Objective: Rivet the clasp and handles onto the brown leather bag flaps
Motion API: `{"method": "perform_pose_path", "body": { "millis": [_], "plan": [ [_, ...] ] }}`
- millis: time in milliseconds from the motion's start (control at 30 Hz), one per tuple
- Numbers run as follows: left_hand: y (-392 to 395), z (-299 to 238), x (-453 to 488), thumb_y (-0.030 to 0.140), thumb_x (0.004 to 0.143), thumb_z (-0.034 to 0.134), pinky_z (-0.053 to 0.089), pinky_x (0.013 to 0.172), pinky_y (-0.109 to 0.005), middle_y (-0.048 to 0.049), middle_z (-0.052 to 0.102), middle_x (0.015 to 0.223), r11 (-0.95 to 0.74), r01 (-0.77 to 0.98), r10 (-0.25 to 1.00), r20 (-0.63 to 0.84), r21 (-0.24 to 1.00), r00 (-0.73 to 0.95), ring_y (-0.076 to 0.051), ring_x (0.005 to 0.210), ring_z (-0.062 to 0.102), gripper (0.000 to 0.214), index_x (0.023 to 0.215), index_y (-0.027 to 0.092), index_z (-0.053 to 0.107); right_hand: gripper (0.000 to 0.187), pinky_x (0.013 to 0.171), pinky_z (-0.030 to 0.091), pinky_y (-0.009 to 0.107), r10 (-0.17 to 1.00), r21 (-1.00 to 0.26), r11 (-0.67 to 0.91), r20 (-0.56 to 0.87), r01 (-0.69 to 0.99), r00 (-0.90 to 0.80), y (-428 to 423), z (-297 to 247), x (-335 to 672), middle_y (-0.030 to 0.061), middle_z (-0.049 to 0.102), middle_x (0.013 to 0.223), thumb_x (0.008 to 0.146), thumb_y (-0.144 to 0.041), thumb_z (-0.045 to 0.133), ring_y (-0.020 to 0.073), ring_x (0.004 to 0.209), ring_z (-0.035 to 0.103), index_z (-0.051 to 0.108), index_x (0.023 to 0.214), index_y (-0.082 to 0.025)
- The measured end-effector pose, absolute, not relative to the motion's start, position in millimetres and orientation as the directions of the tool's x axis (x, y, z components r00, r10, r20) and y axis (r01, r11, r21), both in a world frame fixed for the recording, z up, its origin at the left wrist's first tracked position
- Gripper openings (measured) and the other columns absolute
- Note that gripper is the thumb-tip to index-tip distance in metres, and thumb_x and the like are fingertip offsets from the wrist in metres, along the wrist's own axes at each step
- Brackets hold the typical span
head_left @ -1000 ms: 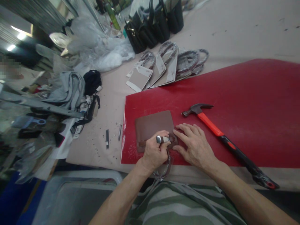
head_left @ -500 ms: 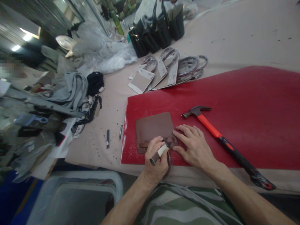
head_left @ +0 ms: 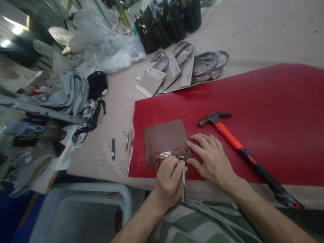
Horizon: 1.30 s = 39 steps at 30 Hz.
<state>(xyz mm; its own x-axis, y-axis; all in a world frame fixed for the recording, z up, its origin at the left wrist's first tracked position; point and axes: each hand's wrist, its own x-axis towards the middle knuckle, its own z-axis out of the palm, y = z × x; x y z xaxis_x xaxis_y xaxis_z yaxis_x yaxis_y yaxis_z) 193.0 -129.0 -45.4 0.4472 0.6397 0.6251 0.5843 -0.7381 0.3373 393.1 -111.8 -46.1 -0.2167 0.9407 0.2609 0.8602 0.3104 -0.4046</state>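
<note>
A flat brown leather piece (head_left: 164, 136), which looks like a pouch or small bag, lies on the red sheet (head_left: 265, 125). A shiny metal fitting (head_left: 166, 155) shows along its near edge. My left hand (head_left: 169, 180) is closed at that edge around a slim metal rod tool (head_left: 183, 187), whose kind I cannot make out. The rod points down toward my lap, and my fingers cover part of it. With fingers spread, my right hand (head_left: 212, 160) rests on the sheet, fingertips at the leather's right edge. A claw hammer (head_left: 241, 148) lies to the right of that hand.
A dark flat strip (head_left: 113, 149) and a thin metal rod (head_left: 127, 142) lie on the table (head_left: 118, 108) among scattered bits. Wrapped handles on cards (head_left: 177, 72) and black bags (head_left: 164, 27) stand farther back. A grey bin (head_left: 88, 189) is below left.
My left hand has turned, and the tool's handle end has swung from pointing up to pointing down toward my lap. The metal fitting has come into sight. My right hand stays in place.
</note>
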Motion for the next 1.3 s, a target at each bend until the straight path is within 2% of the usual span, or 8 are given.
{"method": "perform_pose_path", "body": {
  "millis": [233,400,633,900,1300],
  "plan": [
    [-120,-40,196,0.004,0.092,0.060,0.060,0.101,-0.041,-0.0116,0.070,0.109,-0.661,0.567,0.732,0.588,0.492,0.343,-0.024,0.115,0.068,0.028,0.117,0.016,0.063,0.045,0.112,0.035,0.057,0.941,-0.409,0.311,0.260,0.858,-0.217,-112,-46,393,0.0142,0.058,0.141,0.091,-0.036,0.065,0.0358,0.131,0.048,0.064,0.133,-0.019],
    [-110,-38,197,0.010,0.096,0.055,0.059,0.103,-0.044,-0.0116,0.070,0.115,-0.617,0.535,0.777,0.553,0.577,0.300,-0.024,0.119,0.067,0.018,0.111,0.017,0.063,0.045,0.112,0.035,0.057,0.948,-0.409,0.296,0.239,0.863,-0.212,-112,-45,393,0.0140,0.058,0.141,0.091,-0.038,0.064,0.0358,0.132,0.047,0.064,0.133,-0.020],
    [-99,-33,200,0.012,0.097,0.056,0.059,0.100,-0.042,-0.0118,0.070,0.111,-0.649,0.498,0.753,0.579,0.575,0.312,-0.023,0.114,0.068,0.013,0.107,0.017,0.062,0.046,0.112,0.034,0.058,0.947,-0.411,0.299,0.242,0.861,-0.214,-111,-44,393,0.0137,0.058,0.141,0.090,-0.038,0.068,0.0361,0.131,0.047,0.064,0.132,-0.019],
    [-86,-31,195,0.014,0.095,0.058,0.060,0.095,-0.038,-0.0103,0.070,0.110,-0.614,0.471,0.789,0.512,0.634,0.339,-0.021,0.106,0.070,0.012,0.106,0.018,0.062,0.046,0.112,0.034,0.057,0.945,-0.408,0.297,0.255,0.863,-0.205,-112,-44,392,0.0139,0.058,0.139,0.090,-0.039,0.067,0.0359,0.130,0.047,0.064,0.131,-0.019],
    [-84,-28,199,0.010,0.092,0.058,0.060,0.091,-0.037,-0.0099,0.071,0.106,-0.630,0.513,0.774,0.522,0.583,0.358,-0.021,0.104,0.070,0.014,0.102,0.018,0.062,0.044,0.112,0.035,0.057,0.948,-0.417,0.290,0.251,0.862,-0.197,-111,-43,391,0.0136,0.059,0.139,0.090,-0.037,0.065,0.0356,0.130,0.047,0.065,0.130,-0.019]
  ]
}}
